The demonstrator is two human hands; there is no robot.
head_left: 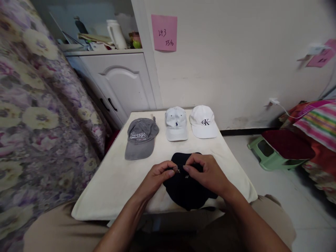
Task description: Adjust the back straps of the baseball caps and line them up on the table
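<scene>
black cap | beneath left grip and right grip | each closed, pinching part of it

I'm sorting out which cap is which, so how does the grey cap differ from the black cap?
The grey cap shows white lettering on its front; no such lettering is visible on the black cap. The grey cap lies untouched, while the black cap has both hands' fingers at it. The grey cap sits farther back; the black cap is at the near edge. Both are dark-toned caps.
</scene>
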